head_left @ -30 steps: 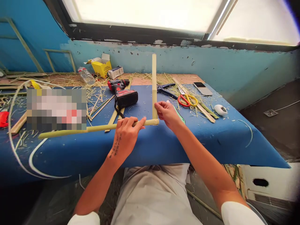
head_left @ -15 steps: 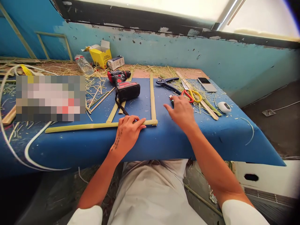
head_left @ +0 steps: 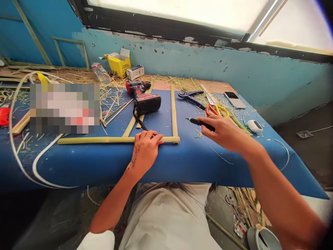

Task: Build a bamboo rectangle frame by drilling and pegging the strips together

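My left hand (head_left: 146,148) grips a long bamboo strip (head_left: 91,140) lying along the front of the blue table, thumb on the near side. At its right end it meets an upright bamboo strip (head_left: 174,113), forming a corner. In my right hand (head_left: 223,131) is a black pen (head_left: 201,123), its thin tip pointing left, held above the table right of that corner. A red and black cordless drill (head_left: 145,99) lies across another bamboo strip (head_left: 129,126). Beyond my right hand are scissors (head_left: 217,110) with red and yellow handles and dark-handled pliers (head_left: 191,98).
A phone (head_left: 235,100) and a white rounded device (head_left: 254,126) lie at the right. Along the back are a plastic bottle (head_left: 101,73), a yellow box (head_left: 119,64) and a small carton (head_left: 135,72). Bamboo shavings litter the surface. A white cable (head_left: 39,158) loops at the left.
My right hand has picked up the pen from the table and moved slightly right with it. My left hand stays on the bamboo strip. The view has shifted slightly.
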`<action>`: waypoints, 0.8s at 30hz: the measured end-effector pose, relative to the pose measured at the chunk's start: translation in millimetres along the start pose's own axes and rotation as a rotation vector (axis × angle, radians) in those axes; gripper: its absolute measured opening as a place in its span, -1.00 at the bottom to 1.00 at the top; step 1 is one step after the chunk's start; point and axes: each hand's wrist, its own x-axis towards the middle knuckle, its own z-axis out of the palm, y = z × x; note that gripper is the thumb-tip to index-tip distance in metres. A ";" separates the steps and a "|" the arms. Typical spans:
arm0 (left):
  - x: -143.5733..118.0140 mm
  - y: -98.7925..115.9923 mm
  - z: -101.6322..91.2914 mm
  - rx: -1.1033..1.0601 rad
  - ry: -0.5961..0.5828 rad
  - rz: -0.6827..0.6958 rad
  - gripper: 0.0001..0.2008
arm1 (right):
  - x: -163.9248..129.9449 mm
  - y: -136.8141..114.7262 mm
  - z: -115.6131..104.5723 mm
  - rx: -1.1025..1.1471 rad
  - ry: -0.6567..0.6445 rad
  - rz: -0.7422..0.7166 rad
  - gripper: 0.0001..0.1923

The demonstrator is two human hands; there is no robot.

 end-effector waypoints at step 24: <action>1.3 -10.9 -0.2 0.009 -0.034 0.074 -0.63 | -14.0 -31.8 -31.7 -0.084 -0.113 -0.209 -0.56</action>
